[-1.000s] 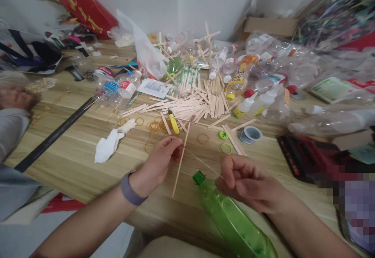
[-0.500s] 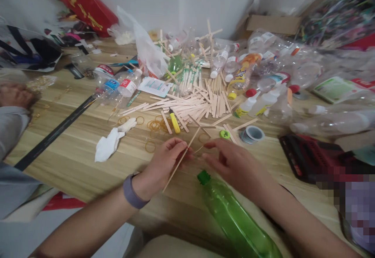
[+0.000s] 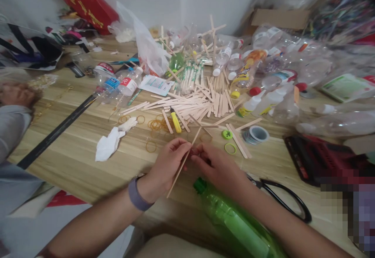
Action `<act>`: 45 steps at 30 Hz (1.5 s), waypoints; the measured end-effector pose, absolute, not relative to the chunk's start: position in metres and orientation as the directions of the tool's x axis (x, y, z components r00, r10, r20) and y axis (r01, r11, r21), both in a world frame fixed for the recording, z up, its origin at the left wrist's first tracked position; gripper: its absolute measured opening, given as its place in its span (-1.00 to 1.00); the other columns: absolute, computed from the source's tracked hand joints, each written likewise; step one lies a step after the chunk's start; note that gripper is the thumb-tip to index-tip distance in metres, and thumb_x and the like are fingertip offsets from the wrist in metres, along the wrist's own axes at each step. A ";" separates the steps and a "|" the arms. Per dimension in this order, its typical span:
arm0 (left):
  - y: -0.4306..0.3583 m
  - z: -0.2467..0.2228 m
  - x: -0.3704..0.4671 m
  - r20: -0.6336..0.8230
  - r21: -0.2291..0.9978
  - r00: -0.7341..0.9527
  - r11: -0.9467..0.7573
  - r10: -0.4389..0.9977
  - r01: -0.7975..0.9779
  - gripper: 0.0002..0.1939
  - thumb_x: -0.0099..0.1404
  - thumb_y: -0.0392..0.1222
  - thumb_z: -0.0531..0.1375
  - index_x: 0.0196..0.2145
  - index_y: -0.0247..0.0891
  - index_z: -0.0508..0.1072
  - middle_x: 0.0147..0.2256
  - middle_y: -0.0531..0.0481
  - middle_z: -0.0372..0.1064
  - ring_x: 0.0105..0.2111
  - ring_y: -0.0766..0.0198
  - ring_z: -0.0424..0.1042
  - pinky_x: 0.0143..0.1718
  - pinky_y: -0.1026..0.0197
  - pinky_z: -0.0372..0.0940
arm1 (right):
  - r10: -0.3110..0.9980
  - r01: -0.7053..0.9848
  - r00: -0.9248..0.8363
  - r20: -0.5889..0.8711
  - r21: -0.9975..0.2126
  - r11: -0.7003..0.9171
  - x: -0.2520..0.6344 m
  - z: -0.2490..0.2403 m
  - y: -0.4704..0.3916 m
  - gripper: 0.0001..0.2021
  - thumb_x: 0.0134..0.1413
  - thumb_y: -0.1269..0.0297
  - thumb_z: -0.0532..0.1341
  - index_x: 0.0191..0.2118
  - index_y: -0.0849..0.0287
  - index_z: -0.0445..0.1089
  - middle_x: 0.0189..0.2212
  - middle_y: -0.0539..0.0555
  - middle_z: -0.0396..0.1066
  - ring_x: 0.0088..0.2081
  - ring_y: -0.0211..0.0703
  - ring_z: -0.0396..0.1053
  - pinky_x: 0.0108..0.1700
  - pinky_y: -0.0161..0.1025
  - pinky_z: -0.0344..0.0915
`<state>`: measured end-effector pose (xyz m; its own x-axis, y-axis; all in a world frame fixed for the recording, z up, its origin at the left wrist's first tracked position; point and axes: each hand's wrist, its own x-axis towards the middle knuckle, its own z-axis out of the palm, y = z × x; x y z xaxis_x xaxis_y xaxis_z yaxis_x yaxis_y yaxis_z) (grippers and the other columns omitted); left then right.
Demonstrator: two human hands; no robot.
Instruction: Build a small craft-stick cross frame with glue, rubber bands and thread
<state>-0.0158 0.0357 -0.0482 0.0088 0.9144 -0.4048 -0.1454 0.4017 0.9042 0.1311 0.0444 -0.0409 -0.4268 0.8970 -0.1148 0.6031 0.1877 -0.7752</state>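
My left hand [image 3: 175,158] is closed on a thin wooden stick [image 3: 179,176], which slants from near me up toward the pile. Its far end meets crossed craft sticks [image 3: 205,129]; I cannot tell whether they are joined to it. Close against the stick, my right hand [image 3: 215,160] has its thumb and fingers pinched on a rubber band, now mostly hidden by the fingers. Under my right forearm lies a green plastic bottle [image 3: 234,221] with a green cap. Black-handled scissors [image 3: 288,199] show beyond that forearm.
Loose craft sticks [image 3: 187,105] are heaped ahead, with a yellow-handled tool [image 3: 176,122] and rubber bands [image 3: 156,125] nearby. A spool [image 3: 256,135], a green ring [image 3: 230,148] and a red-black tool [image 3: 313,158] lie right. Clear bottles [image 3: 281,80] crowd behind. Another person's hand [image 3: 16,94] rests at left.
My right hand has moved left and in against the stick, drawing its fingers together. The band strand that spanned between the hands is now hidden. The green ring and scissors have come into view.
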 end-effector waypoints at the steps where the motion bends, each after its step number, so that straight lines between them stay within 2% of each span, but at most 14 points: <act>1: 0.036 -0.048 -0.017 -0.391 0.913 0.002 0.388 0.921 -0.125 -0.85 0.12 -0.11 0.20 -0.48 -0.23 0.39 -0.54 0.12 0.29 -0.58 0.37 0.23 -0.63 0.35 0.14 | 0.896 0.598 -0.433 -0.100 -0.775 0.203 0.132 -0.040 0.044 -0.91 0.18 0.33 0.09 -0.33 0.14 0.31 -0.54 -0.03 0.36 -0.48 -0.19 0.29 -0.41 -0.26 0.11; 7: 0.038 -0.045 -0.023 -0.234 0.972 -0.089 0.236 0.968 0.013 -0.89 0.11 -0.25 0.20 -0.56 -0.24 0.41 -0.56 0.14 0.31 -0.49 0.35 0.28 -0.46 0.34 0.17 | 0.890 0.561 -0.454 -0.043 -0.790 0.248 0.136 -0.040 0.042 -0.81 0.23 0.27 0.04 -0.27 0.15 0.38 -0.58 -0.06 0.34 -0.53 -0.21 0.26 -0.44 -0.27 0.07; 10: 0.040 -0.046 -0.028 -0.185 0.981 -0.134 0.192 0.974 0.038 -0.89 0.12 -0.27 0.19 -0.55 -0.23 0.43 -0.56 0.14 0.34 -0.51 0.34 0.27 -0.47 0.32 0.15 | 0.889 0.546 -0.456 -0.030 -0.798 0.253 0.138 -0.041 0.042 -0.79 0.23 0.27 0.02 -0.31 0.15 0.37 -0.57 -0.03 0.35 -0.51 -0.20 0.27 -0.43 -0.26 0.08; 16: 0.039 -0.048 -0.026 -0.162 0.986 -0.191 0.151 0.968 -0.067 -0.89 0.14 -0.16 0.15 -0.48 -0.22 0.38 -0.52 0.14 0.36 -0.62 0.42 0.14 -0.58 0.34 0.07 | 0.882 0.484 -0.472 -0.025 -0.843 0.235 0.139 -0.040 0.041 -0.76 0.24 0.28 0.00 -0.34 0.13 0.38 -0.45 0.03 0.45 -0.39 -0.15 0.35 -0.34 -0.24 0.18; 19: 0.038 -0.046 -0.020 -0.167 0.981 -0.156 0.148 0.973 -0.127 -0.86 0.15 -0.13 0.13 -0.50 -0.21 0.30 -0.51 0.12 0.38 -0.61 0.42 0.18 -0.56 0.34 0.11 | 0.876 0.446 -0.481 -0.043 -0.872 0.202 0.139 -0.040 0.041 -0.77 0.22 0.28 0.01 -0.34 0.13 0.40 -0.41 0.03 0.48 -0.36 -0.14 0.37 -0.30 -0.24 0.20; 22: 0.039 -0.047 -0.019 -0.157 0.979 -0.118 0.139 0.980 -0.146 -0.83 0.17 -0.15 0.11 -0.53 -0.20 0.23 -0.58 0.15 0.29 -0.60 0.41 0.18 -0.56 0.36 0.11 | 0.882 0.419 -0.465 -0.069 -0.896 0.151 0.140 -0.041 0.042 -0.78 0.20 0.25 0.04 -0.38 0.12 0.38 -0.47 0.00 0.42 -0.39 -0.16 0.33 -0.33 -0.24 0.18; 25: 0.039 -0.050 -0.021 -0.118 0.988 -0.091 0.107 0.989 -0.115 -0.82 0.22 -0.19 0.10 -0.53 -0.20 0.23 -0.58 0.16 0.25 -0.59 0.40 0.19 -0.53 0.35 0.12 | 0.891 0.382 -0.442 -0.101 -0.920 0.086 0.140 -0.044 0.043 -0.78 0.18 0.21 0.07 -0.40 0.13 0.38 -0.51 -0.02 0.35 -0.42 -0.18 0.28 -0.35 -0.25 0.15; 30: 0.033 -0.045 -0.024 0.006 1.000 -0.091 -0.004 0.996 0.024 -0.84 0.26 -0.27 0.10 -0.49 -0.20 0.30 -0.50 0.11 0.33 -0.43 0.33 0.32 -0.33 0.29 0.21 | 0.907 0.302 -0.388 -0.165 -0.952 -0.044 0.140 -0.047 0.045 -0.78 0.14 0.16 0.10 -0.38 0.13 0.43 -0.52 -0.03 0.33 -0.43 -0.19 0.24 -0.34 -0.24 0.14; 36: 0.021 -0.046 -0.022 0.106 0.978 -0.048 -0.095 0.993 0.186 -0.84 0.35 -0.26 0.08 -0.42 -0.18 0.31 -0.45 0.09 0.30 -0.41 0.29 0.30 -0.33 0.26 0.20 | 0.894 0.158 -0.337 -0.296 -0.954 -0.257 0.138 -0.044 0.048 -0.84 -0.05 0.16 0.25 -0.38 0.11 0.49 -0.49 -0.05 0.39 -0.41 -0.22 0.23 -0.32 -0.26 0.13; 41: 0.015 -0.049 -0.021 0.151 0.958 0.016 -0.151 0.988 0.242 -0.86 0.35 -0.24 0.09 -0.40 -0.17 0.30 -0.44 0.08 0.29 -0.42 0.28 0.29 -0.35 0.25 0.19 | 0.795 -0.015 -0.373 -0.478 -0.854 -0.520 0.135 -0.038 0.048 -0.67 -0.25 -0.01 0.37 -0.44 0.16 0.45 -0.67 -0.14 0.17 -0.62 -0.37 0.02 -0.54 -0.33 -0.04; 45: 0.011 -0.049 -0.020 0.202 0.941 0.050 -0.208 0.978 0.268 -0.88 0.35 -0.26 0.08 -0.37 -0.16 0.31 -0.41 0.08 0.30 -0.40 0.28 0.29 -0.33 0.26 0.19 | 0.733 -0.112 -0.400 -0.550 -0.764 -0.635 0.134 -0.034 0.048 -0.57 -0.44 -0.03 0.46 -0.48 0.17 0.39 -0.72 -0.20 0.05 -0.65 -0.42 -0.07 -0.57 -0.35 -0.13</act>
<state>-0.0200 0.0108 -0.0490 0.0501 0.9782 0.2015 0.2683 -0.2076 0.9407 0.1341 0.0485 -0.0338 -0.3999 0.7329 -0.5504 -0.1117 -0.6351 -0.7643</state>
